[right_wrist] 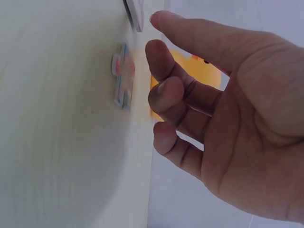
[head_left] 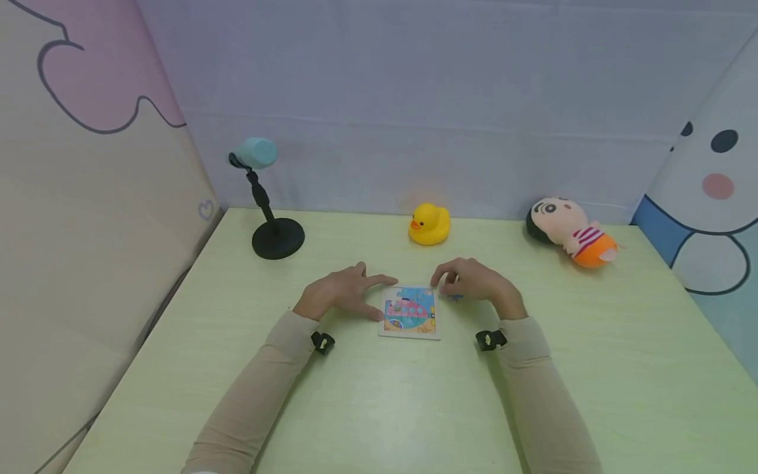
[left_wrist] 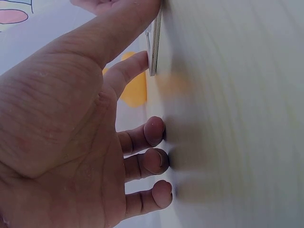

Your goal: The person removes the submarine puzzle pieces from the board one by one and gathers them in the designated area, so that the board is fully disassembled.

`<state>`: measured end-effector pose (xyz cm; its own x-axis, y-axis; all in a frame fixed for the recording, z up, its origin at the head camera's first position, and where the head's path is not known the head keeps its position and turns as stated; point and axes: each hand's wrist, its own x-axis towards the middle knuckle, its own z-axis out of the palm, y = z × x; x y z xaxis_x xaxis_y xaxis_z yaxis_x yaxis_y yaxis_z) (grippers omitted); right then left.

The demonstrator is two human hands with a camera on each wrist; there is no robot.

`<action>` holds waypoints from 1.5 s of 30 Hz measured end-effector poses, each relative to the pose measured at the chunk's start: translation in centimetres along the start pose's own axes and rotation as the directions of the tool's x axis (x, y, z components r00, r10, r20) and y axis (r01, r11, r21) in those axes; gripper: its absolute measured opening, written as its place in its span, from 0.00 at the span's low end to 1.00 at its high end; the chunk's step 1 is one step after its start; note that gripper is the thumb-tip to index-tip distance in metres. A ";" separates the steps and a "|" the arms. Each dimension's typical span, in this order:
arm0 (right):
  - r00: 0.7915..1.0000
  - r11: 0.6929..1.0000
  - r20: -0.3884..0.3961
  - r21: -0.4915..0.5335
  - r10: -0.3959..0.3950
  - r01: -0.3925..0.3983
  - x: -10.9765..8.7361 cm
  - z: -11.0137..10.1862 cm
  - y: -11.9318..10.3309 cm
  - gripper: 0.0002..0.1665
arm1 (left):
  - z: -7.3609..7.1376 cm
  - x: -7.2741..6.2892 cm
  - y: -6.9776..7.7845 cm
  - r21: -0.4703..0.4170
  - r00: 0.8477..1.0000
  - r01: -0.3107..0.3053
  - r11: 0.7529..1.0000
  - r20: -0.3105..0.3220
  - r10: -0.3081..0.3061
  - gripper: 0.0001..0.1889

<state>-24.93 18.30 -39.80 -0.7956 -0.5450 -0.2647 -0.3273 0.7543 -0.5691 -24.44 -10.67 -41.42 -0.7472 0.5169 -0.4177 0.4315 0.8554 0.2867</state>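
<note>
A small square jigsaw puzzle board [head_left: 408,336] with a pale frame and a pink-and-blue picture lies flat on the table. My left hand [head_left: 349,291] steadies it, index fingertip at the far left corner and thumb at the left side. In the left wrist view the other three fingers of that hand [left_wrist: 85,128] rest apart, close over the table. My right hand [head_left: 474,280] is just right of the board, fingers loosely bent and nothing between them. Below it lie small loose puzzle pieces [right_wrist: 123,78], seen in the right wrist view and mostly covered by the hand in the head view.
Behind the board sits a yellow rubber duck [head_left: 429,225]. A plush doll [head_left: 571,232] lies at the back right. At the back left stands a light-blue device on a black stand [head_left: 277,237]. A fabric backdrop rises behind the table [head_left: 379,408].
</note>
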 end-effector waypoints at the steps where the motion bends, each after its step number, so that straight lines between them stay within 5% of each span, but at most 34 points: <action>1: 1.000 1.000 0.003 0.000 0.000 0.000 0.1 0.1 -0.1 0.08 | 0.0 0.0 0.0 0.001 1.000 0.000 1.000 0.000 0.000 0.41; 12: 0.999 0.999 0.038 -0.009 0.034 -0.034 0.8 0.9 -1.4 0.09 | 0.0 0.1 -0.1 0.007 1.000 0.006 1.000 0.010 -0.006 0.42; 45: 0.995 0.994 0.081 -0.087 -0.053 0.060 1.9 3.0 -4.6 0.16 | -0.1 0.1 -0.1 0.031 1.000 -0.009 0.999 0.004 0.009 0.42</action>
<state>-23.41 12.72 -40.06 -0.7333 -0.6120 -0.2961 -0.4177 0.7492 -0.5140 -24.59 -10.73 -41.43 -0.7412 0.5244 -0.4191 0.4534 0.8515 0.2635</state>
